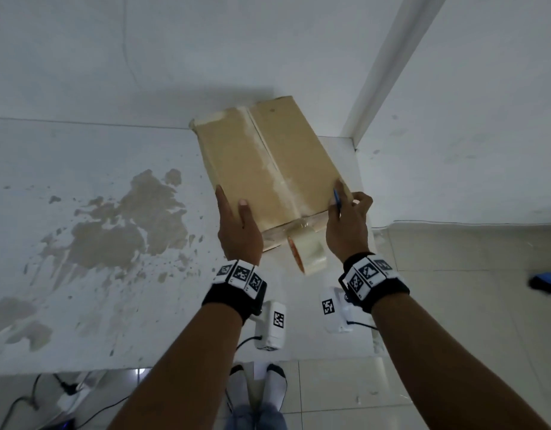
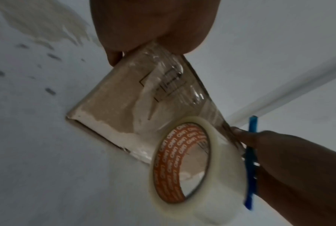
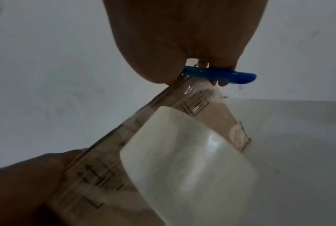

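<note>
A flat brown cardboard box with a taped centre seam is tilted over the far right corner of a white table. My left hand grips its near left corner, thumb on top. My right hand grips the near right corner and also holds a blue pen between its fingers. A roll of clear tape hangs from the box's near edge by its own strip. In the left wrist view the roll dangles in front of the box, beside the pen. The right wrist view shows the pen against the box.
Brown stains cover the table's left half. A white wall stands just behind the box, with a white post at the right. Tiled floor lies to the right, with a blue object on it. Cables run under the table's near edge.
</note>
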The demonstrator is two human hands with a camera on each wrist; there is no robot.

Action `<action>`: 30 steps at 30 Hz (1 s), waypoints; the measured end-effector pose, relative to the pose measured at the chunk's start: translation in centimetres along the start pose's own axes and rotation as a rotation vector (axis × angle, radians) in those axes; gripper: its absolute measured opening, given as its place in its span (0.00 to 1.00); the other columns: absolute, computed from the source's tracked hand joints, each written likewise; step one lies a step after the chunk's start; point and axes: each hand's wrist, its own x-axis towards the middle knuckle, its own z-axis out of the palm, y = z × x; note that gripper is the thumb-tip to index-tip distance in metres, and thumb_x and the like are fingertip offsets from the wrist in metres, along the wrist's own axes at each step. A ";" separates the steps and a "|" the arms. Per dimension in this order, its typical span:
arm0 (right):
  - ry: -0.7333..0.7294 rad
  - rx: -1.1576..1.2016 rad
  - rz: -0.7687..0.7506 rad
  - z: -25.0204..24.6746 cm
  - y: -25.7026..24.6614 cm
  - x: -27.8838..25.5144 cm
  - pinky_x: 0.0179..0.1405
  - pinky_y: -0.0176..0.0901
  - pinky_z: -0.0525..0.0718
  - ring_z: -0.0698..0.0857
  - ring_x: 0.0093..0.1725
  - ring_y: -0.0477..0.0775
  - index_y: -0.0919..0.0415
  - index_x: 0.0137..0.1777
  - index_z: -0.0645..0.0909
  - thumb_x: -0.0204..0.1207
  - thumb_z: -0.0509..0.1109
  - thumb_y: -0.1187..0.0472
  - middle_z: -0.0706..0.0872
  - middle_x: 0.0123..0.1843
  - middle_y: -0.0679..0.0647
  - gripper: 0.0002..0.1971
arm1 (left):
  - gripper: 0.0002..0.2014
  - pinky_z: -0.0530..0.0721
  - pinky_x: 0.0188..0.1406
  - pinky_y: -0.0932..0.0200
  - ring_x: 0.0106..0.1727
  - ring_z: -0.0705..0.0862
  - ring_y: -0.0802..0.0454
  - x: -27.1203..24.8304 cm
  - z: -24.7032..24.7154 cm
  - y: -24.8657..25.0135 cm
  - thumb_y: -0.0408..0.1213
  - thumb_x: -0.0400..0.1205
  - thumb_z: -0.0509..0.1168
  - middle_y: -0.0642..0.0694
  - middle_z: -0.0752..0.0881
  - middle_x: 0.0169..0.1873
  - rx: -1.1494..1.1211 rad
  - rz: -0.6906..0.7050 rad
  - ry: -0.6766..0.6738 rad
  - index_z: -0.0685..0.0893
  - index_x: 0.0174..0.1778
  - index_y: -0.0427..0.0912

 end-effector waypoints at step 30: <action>-0.083 0.080 0.061 0.8 -1.9 -6.1 0.70 0.46 0.65 0.62 0.81 0.61 0.42 0.85 0.60 0.91 0.50 0.52 0.60 0.85 0.57 0.23 | 0.28 0.70 0.79 0.43 0.79 0.74 0.38 8.5 -4.8 -1.6 0.51 0.90 0.53 0.44 0.72 0.82 0.284 0.181 -0.268 0.60 0.87 0.49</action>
